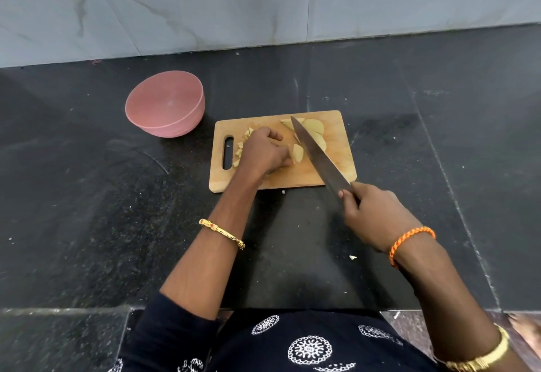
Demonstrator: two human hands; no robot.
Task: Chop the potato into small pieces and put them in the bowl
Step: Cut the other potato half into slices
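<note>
On wooden board (316, 177): left hand (265, 150) pinching potato piece (297, 153), right hand (376, 215) gripping knife (317, 156), blade angled over larger slices (314, 128). Small pieces (243, 144) behind left hand. Pink bowl (165, 105) just left of board.

Even, moderately bright light falls from above, casting only soft shadows on the dark surface (87, 196) beneath the fingers (285, 160). Wide-angle distortion bends the edges; focus stays sharp

We face a dark speckled black stone countertop (87, 196), scattered pale crumbs, pale grey marble-veined wall tiles (205, 5) behind, soft even light
</note>
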